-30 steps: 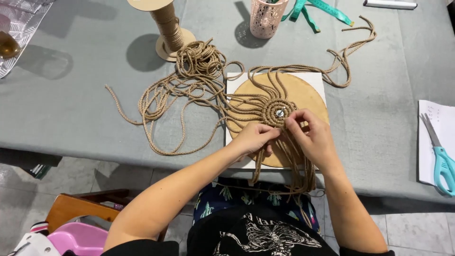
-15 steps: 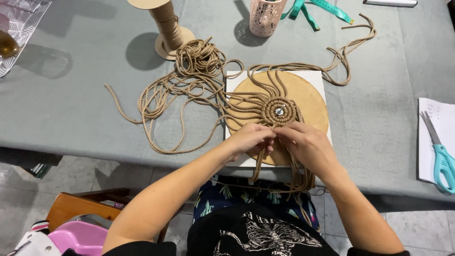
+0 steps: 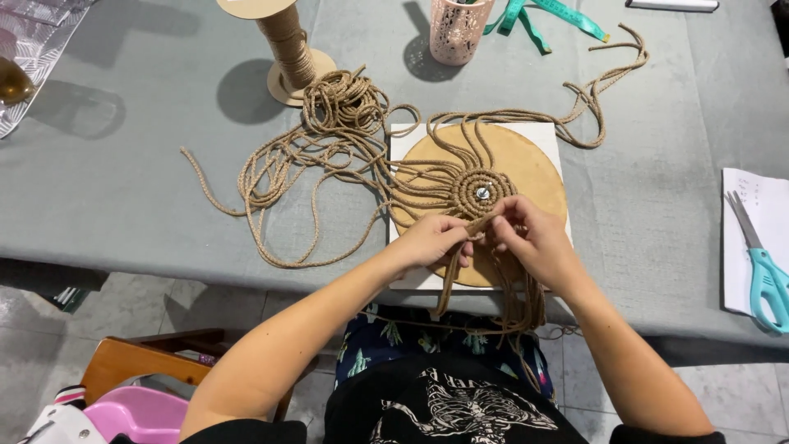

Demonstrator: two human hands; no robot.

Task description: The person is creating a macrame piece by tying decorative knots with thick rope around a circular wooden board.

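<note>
On the grey table (image 3: 148,205) a tangle of tan cord (image 3: 329,140) fans out from a knotted coil (image 3: 481,191) pinned on a round cork board (image 3: 534,164), with a spool (image 3: 283,41), pink cup (image 3: 460,29) and teal scissors (image 3: 764,271) around it. The left hand (image 3: 431,241) and right hand (image 3: 534,242) meet just below the coil, fingers curled nearly closed, pinching the same cord strands between them. The fingertips hide the knot itself, and the strands drop over the table edge onto the lap, where their ends are hard to follow.
</note>
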